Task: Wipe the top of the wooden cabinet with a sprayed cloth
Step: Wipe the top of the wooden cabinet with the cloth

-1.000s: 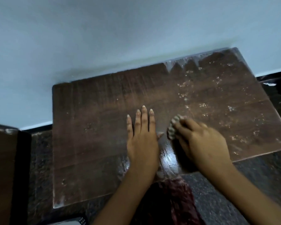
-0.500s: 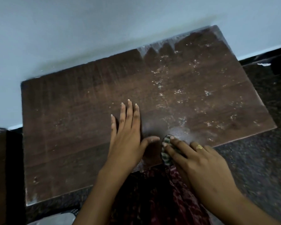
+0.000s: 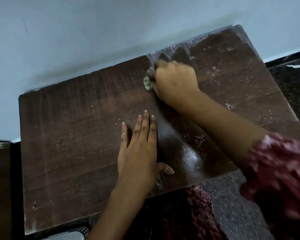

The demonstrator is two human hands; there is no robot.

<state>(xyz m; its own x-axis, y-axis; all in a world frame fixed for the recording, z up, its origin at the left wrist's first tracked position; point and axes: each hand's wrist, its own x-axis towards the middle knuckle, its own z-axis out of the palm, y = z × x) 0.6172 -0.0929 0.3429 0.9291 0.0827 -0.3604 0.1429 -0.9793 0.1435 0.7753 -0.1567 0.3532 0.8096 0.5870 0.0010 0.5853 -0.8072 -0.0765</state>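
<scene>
2 bare hands are resting on the dark wooden cabinet top [image 3: 73, 135]: the left hand [image 3: 139, 153] is lying flat and open near the front edge, fingers spread toward the wall [image 3: 93, 32]. The right hand [image 3: 175, 80] is closing its grip around a bunched cloth [image 3: 148, 82], pressing it down near the back edge beside white dust specks.

Dark wooden cabinet top [image 3: 80, 135] dusty-matt, glossy where wiped; patterned cloth [image 3: 148, 82].
</scene>
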